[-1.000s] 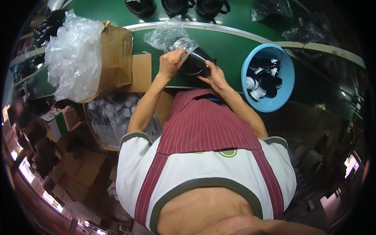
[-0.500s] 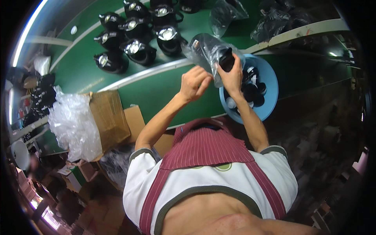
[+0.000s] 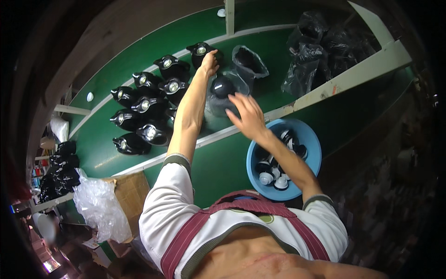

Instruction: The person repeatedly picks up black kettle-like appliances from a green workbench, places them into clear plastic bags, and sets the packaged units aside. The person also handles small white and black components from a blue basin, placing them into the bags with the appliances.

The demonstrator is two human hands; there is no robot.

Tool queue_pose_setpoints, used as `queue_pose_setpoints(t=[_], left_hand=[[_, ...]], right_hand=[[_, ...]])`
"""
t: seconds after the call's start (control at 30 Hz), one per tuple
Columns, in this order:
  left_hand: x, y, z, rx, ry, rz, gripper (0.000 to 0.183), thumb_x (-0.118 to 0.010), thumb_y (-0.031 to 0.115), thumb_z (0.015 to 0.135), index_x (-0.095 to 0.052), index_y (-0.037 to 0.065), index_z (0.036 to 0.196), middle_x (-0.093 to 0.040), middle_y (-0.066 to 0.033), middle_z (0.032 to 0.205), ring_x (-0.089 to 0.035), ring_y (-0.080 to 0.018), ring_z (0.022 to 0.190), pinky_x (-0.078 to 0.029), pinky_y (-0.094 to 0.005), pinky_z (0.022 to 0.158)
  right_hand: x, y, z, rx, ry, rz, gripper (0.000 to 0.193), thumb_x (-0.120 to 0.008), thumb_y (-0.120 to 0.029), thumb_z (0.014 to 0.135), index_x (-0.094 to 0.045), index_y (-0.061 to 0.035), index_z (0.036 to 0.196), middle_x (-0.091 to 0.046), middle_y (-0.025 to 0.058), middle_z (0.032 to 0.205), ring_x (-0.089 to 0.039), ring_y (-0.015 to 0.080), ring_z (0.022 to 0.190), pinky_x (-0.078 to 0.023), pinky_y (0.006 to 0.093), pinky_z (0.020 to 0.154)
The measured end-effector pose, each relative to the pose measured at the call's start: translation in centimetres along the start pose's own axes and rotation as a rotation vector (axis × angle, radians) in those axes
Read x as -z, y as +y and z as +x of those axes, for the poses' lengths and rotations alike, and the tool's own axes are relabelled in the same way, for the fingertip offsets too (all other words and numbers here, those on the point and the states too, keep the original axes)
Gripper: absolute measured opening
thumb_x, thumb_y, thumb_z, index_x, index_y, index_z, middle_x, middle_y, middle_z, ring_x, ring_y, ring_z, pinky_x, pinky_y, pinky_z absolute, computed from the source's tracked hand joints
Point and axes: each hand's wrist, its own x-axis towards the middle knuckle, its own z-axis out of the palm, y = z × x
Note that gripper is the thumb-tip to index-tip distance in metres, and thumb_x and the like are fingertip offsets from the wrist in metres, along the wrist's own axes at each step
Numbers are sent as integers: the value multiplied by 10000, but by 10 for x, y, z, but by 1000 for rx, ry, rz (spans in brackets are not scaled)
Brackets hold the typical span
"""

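From my remote feed, I can read no lettering, number or sign — none on the black jugs [image 3: 199,54] by the left fingers [image 3: 212,61], none on the light-blue basin [image 3: 314,156] just short of the right fingers [image 3: 247,106].

Green bench [image 3: 227,160] moderately lit, surroundings left dim. Hard glints thrown back by black jugs [image 3: 147,104] at 10 o'clock. Small patch blown out at 8 o'clock. Background [image 3: 371,200] sunk in shadow at 4 o'clock, detail smeared. Straight edges bowed by fisheye; corners blacked out.
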Motion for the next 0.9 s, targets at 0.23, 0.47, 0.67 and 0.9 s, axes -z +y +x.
queue_pose_setpoints(t=[0.23,0.47,0.67,0.9], left_hand=[[34,31,-27,-368,-42,-327,141,-670,328,938,-667,188,953,-679,61,807,-652,-140,860,-411,-310,690],[53,54,-283,-1045,139,541,298,-861,188,838,-615,68,954,-578,50,816,-524,-27,720,-456,-214,678],[104,-41,-490,-845,158,813,280,-882,25,743,-661,43,913,-602,82,761,-474,3,669,-399,-165,587],[172,-198,-504,-400,225,942,329,-854,141,764,-664,1,993,-722,-137,806,-733,-176,753,-568,-326,661]], right_hand=[[50,28,-174,-481,-90,-126,483,-693,-212,919,-544,4,1325,-520,250,1375,-483,430,1287,-405,486,1089],[8,49,-224,-645,-513,-302,696,-792,-233,848,-463,-79,1442,-235,332,1552,-371,514,1370,-440,543,1071],[4,61,-202,-308,-565,-500,821,-909,-212,666,-522,-149,1388,-393,215,1493,-368,423,1392,-362,535,1134],[-26,63,-193,-20,-714,-683,535,-848,-196,697,-598,-18,1136,-701,172,1042,-578,334,1167,-380,524,1087]])
